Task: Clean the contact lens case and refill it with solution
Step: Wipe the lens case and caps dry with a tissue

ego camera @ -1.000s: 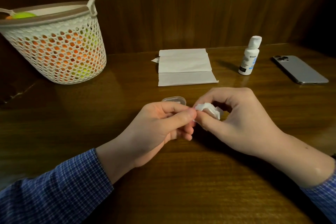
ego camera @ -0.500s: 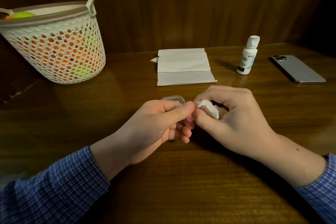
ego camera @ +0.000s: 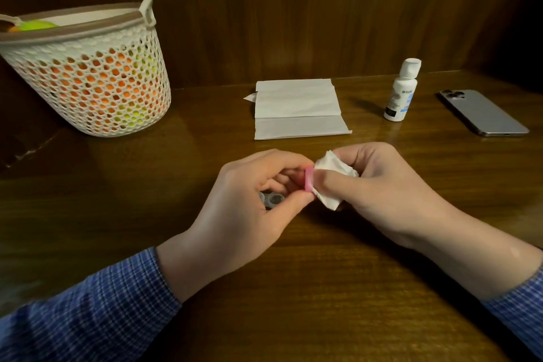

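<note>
The left hand [ego camera: 249, 203] pinches a small pink cap [ego camera: 308, 182] between thumb and fingertips, holding it on edge just above the worktop [ego camera: 293, 288]. The right hand [ego camera: 379, 185] grips a crumpled white tissue [ego camera: 332, 179], thumb and fingers curled round it, and presses the wad against the cap's open face. The two hands meet at that spot, near the middle of the worktop.

Beneath the left hand's curled fingers lies the grey contact lens case [ego camera: 271, 199], mostly hidden by the hand; only part of it with a round well shows, so its full state cannot be told.

Farther back, a stack of folded white tissues [ego camera: 298, 109] lies flat, well apart from the hands. To its right stands a small white solution bottle [ego camera: 401, 91], upright with its cap on. Beyond that, a grey phone [ego camera: 482, 112] lies face down near the right edge. At the back left sits a white perforated basket [ego camera: 97, 73] with a brown rim, orange and yellow-green things showing through its holes. Blue checked sleeves [ego camera: 97, 308] cover both forearms.
</note>
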Available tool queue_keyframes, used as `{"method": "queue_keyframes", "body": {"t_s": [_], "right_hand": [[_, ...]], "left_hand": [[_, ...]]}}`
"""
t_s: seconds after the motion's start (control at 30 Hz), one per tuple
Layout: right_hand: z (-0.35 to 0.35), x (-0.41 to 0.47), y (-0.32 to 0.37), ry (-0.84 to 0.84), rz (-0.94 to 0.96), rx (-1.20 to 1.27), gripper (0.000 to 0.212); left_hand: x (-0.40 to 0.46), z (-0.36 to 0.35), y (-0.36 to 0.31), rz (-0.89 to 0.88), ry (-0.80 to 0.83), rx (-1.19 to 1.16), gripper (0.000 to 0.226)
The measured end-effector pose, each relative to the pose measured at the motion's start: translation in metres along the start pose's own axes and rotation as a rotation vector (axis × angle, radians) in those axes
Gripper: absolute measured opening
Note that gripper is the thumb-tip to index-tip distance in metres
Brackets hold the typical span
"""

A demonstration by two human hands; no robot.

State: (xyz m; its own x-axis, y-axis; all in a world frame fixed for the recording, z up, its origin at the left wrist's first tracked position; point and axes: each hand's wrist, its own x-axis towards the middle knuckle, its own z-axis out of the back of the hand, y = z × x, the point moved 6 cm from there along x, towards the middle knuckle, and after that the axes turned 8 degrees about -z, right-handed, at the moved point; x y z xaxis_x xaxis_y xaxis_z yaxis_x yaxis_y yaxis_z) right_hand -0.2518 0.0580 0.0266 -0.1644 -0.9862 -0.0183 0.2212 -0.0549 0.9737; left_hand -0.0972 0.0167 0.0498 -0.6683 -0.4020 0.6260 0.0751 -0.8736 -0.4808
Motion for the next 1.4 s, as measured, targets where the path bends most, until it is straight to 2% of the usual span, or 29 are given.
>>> {"method": "queue_keyframes", "body": {"t_s": [0.13, 0.27, 0.33, 0.47, 0.57, 0.7, 0.8, 0.93, 1.03, 1.1, 1.17, 1.23, 1.3, 1.4], "right_hand": [[0.001, -0.005, 0.007, -0.053, 0.108, -0.114, 0.02], [0.002, -0.008, 0.01, -0.142, 0.231, -0.252, 0.021], [0.002, -0.01, 0.009, -0.198, 0.27, -0.311, 0.021], [0.0, -0.018, 0.017, -0.279, 0.378, -0.409, 0.004], [-0.005, -0.021, 0.024, -0.245, 0.505, -0.46, 0.009], [-0.007, -0.023, 0.028, -0.18, 0.616, -0.496, 0.012], [-0.008, -0.023, 0.027, -0.108, 0.641, -0.496, 0.013], [-0.009, -0.02, 0.025, -0.036, 0.608, -0.478, 0.013], [-0.007, -0.018, 0.024, -0.071, 0.531, -0.433, 0.01], [-0.003, -0.014, 0.021, -0.087, 0.432, -0.362, 0.011], [0.001, -0.008, 0.015, -0.055, 0.307, -0.271, 0.018], [0.004, -0.003, 0.01, -0.037, 0.203, -0.204, 0.026], [0.002, -0.001, 0.006, -0.008, 0.117, -0.146, 0.023], [0.0, -0.002, 0.005, -0.004, 0.085, -0.131, 0.022]], "left_hand": [[0.001, 0.001, -0.005, -0.03, 0.032, 0.099, 0.033], [-0.002, 0.0, -0.001, 0.047, 0.056, 0.059, 0.028], [-0.003, -0.001, 0.003, 0.112, 0.078, 0.006, 0.024], [-0.006, -0.006, 0.015, 0.316, 0.147, -0.232, 0.019], [-0.005, -0.009, 0.019, 0.352, 0.249, -0.312, 0.017], [-0.008, -0.013, 0.021, 0.389, 0.369, -0.394, 0.037], [-0.011, -0.018, 0.023, 0.411, 0.436, -0.41, 0.035], [-0.014, -0.024, 0.022, 0.445, 0.467, -0.509, 0.035], [-0.013, -0.026, 0.022, 0.436, 0.429, -0.523, 0.036], [-0.008, -0.022, 0.019, 0.326, 0.364, -0.378, 0.029], [-0.004, -0.016, 0.013, 0.182, 0.244, -0.258, 0.012], [-0.004, -0.012, 0.007, 0.047, 0.157, -0.154, 0.028], [-0.003, -0.01, 0.004, -0.052, 0.116, -0.052, 0.032], [-0.004, -0.009, 0.008, -0.004, 0.081, -0.097, 0.03]]}}
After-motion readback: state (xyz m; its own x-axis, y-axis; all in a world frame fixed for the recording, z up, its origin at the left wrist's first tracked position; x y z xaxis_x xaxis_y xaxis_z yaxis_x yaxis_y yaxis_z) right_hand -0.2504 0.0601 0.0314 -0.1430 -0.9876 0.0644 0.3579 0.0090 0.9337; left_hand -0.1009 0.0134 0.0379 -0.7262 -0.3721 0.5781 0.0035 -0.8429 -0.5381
